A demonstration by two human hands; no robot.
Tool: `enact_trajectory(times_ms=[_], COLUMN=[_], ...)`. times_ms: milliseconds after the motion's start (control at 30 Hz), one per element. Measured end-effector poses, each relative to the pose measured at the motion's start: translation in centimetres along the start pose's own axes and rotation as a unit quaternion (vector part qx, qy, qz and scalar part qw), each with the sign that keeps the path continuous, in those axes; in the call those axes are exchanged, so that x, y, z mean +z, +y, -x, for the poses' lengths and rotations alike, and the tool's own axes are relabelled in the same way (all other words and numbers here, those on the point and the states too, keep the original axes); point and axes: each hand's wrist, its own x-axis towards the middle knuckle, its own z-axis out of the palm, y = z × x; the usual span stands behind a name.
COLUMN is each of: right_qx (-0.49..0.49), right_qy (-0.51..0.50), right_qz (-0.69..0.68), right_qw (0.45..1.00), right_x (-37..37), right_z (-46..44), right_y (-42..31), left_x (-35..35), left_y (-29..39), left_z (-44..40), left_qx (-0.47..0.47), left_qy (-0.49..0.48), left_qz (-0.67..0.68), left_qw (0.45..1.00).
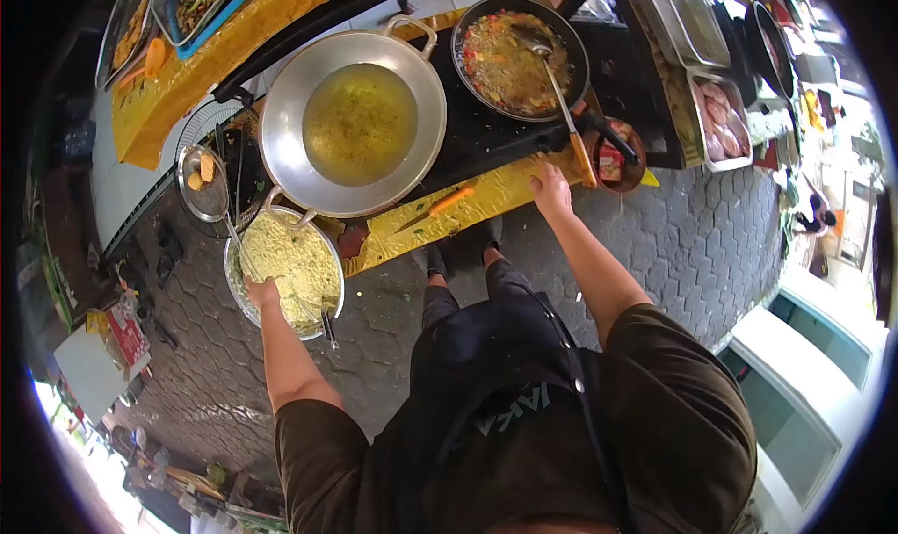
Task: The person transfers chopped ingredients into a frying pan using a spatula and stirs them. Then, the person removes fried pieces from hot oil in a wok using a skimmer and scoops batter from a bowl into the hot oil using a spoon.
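My left hand [262, 293] is at the left part of a round metal bowl [339, 286] full of pale yellow, lumpy batter [297, 267]; its fingers are too small and hidden to read. A strainer [203, 182] with orange-brown pieces hangs above the bowl, its handle running down into it. My right hand [552, 190] rests near the edge of the yellow-covered ledge [505, 195], beside the wooden handle of a ladle [554, 76]. The ladle lies in a black pan [486, 38] of chopped food in sauce. Between them sits a wide wok [281, 113] with yellow oil.
An orange-handled knife [435, 209] lies on the ledge. A brown bowl with a red packet [611, 160] is right of my right hand. A tray of raw meat [720, 122] stands farther right. Food trays [201, 6] are at the upper left.
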Motion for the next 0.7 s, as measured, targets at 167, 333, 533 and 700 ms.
enact_trajectory(times_ms=[167,333,533,700], right_qx=[0.396,0.381,0.498,0.466], right_qy=[-0.036,-0.065,-0.149,-0.087], right_qz=[-0.183,-0.414,-0.627,-0.467], right_qw=[0.899,0.824,0.580,0.746], right_x=[14.5,13.2,10.9,10.5], right_z=[-6.9,-9.6,-11.4,-10.5], right_y=[14.9,14.3,15.4,13.6], left_x=[0.4,1.4,-1.2,-3.0], left_y=[-2.0,-3.8,-3.0,-4.8], left_z=[0.4,0.4,1.5,0.8], left_qx=[0.080,0.089,-0.014,0.001], left_qy=[0.045,0.058,-0.007,0.057], left_qz=[-0.002,0.012,0.035,-0.001], left_qw=[0.996,0.994,0.999,0.998])
